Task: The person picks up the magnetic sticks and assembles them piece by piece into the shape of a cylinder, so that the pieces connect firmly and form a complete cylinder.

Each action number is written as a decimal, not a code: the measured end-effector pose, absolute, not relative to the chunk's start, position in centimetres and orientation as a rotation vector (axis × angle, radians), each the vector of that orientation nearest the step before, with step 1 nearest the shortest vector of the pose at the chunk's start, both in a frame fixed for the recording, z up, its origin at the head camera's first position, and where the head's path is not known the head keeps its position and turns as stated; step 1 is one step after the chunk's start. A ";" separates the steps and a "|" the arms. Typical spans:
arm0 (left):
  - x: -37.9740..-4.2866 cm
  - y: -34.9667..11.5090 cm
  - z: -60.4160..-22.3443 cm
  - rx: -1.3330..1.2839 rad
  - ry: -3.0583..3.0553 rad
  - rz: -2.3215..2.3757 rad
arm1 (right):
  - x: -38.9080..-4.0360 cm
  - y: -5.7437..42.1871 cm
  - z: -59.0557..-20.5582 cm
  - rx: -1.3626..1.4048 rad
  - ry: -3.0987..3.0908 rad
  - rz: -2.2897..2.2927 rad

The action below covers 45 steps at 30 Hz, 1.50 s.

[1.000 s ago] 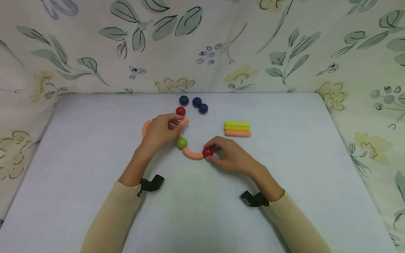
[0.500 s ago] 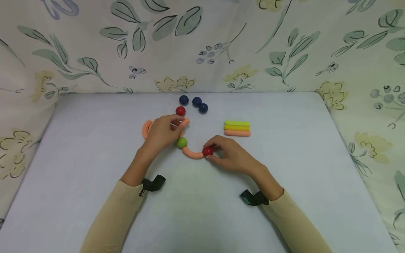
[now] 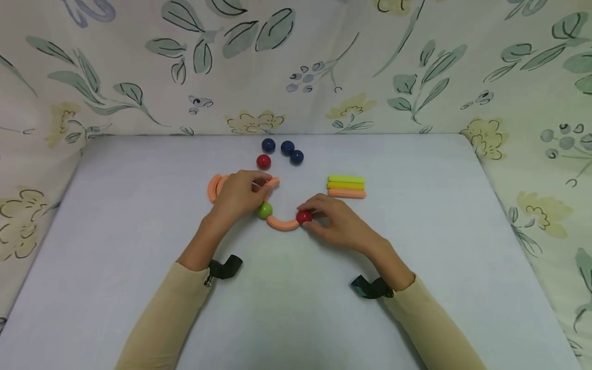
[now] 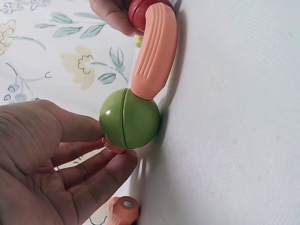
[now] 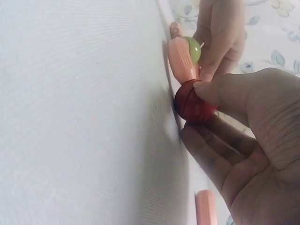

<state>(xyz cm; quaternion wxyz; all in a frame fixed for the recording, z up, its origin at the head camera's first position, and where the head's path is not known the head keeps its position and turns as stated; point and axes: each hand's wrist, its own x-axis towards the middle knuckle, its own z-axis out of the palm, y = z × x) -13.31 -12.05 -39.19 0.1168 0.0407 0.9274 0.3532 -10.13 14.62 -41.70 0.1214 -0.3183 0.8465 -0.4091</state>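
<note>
My left hand [image 3: 238, 195] pinches a curved orange stick [image 3: 275, 182] beside a glossy green ball [image 3: 265, 210]. Part of this stick is hidden behind the fingers. From the green ball another curved orange rod [image 3: 282, 224], ribbed in the left wrist view, runs to a red ball [image 5: 190, 104]. Thumb and fingers of my right hand [image 3: 339, 221] hold that red ball, low over the white surface. The rod touches both balls. In the left wrist view, an orange piece [image 4: 125, 206] with a shiny round metal tip lies below the left fingers.
Several dark blue balls [image 3: 268, 145] and one red ball [image 3: 263, 162] rest at the back of the white table [image 3: 416, 205]. Straight yellow-green, yellow and orange sticks [image 3: 346, 186] lie side by side to the right. Curved orange pieces [image 3: 214, 188] lie partly behind the left hand.
The right hand has shifted slightly away from me with the red ball, and the rod's near end follows. The left hand's stick has come slightly nearer. Both grips stay the same.
</note>
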 end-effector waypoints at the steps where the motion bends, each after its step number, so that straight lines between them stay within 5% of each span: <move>1: -13.3 -12.0 -39.2 0.124 2.712 1.030 | -10.2 14.7 -41.7 -0.933 2.475 -1.201; 45: -12.9 -11.5 -38.9 0.170 2.707 0.963 | -10.4 14.9 -42.2 -0.891 2.555 -1.186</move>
